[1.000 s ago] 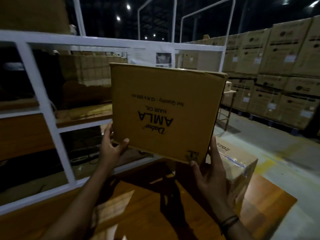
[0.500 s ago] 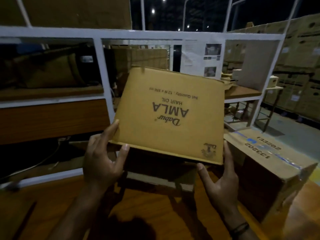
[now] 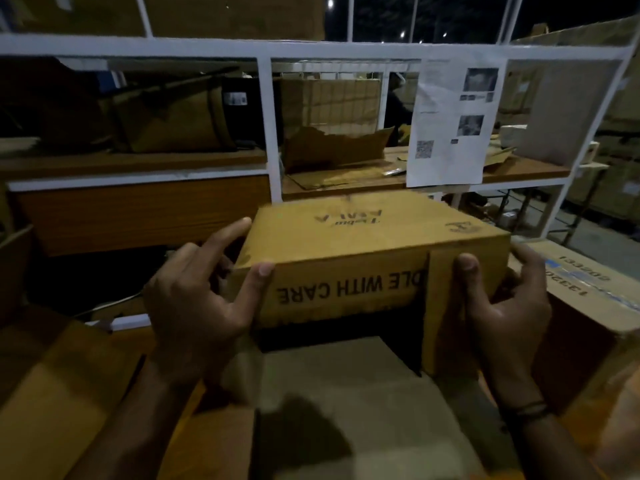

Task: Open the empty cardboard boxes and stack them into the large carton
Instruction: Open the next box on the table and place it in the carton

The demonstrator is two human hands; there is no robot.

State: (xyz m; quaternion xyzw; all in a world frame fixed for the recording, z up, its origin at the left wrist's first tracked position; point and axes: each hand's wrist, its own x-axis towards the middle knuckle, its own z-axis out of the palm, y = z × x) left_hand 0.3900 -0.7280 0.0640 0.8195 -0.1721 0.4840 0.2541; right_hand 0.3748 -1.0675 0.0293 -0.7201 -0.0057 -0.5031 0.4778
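Both hands on one cardboard box, one at each end. Left hand: thumb pressed on the near face, index finger lying along the end panel. Right hand: thumb on the near face, fingers wrapped round the far end. Firm two-sided hold. The box is carried in the air, tipped toward the wearer, with its printed top face showing.

White shelf frame fills the background. Cardboard pieces lie on its boards, too dark to count.

Below the box is a pale cardboard panel, with a brown flap to the left. Likely the mouth of the large carton, though I cannot tell for sure.

Taped carton, numbered, just right of the box: one.

The box reads as empty, since it is held up by thumb and finger pressure alone: light. Corrugated board, stiff at the edges and corners, the panels likely to bow if squeezed at the middle. Dry, matte, not slippery. Best hold is at the ends near the corners, as now. One loose flap hangs from the near face, so the end looks unsealed. Watch that it does not snag on the way in.

Printed sheet on the frame: one.

Count: boxes in hand, one; hands, two; wristband, one, right wrist.
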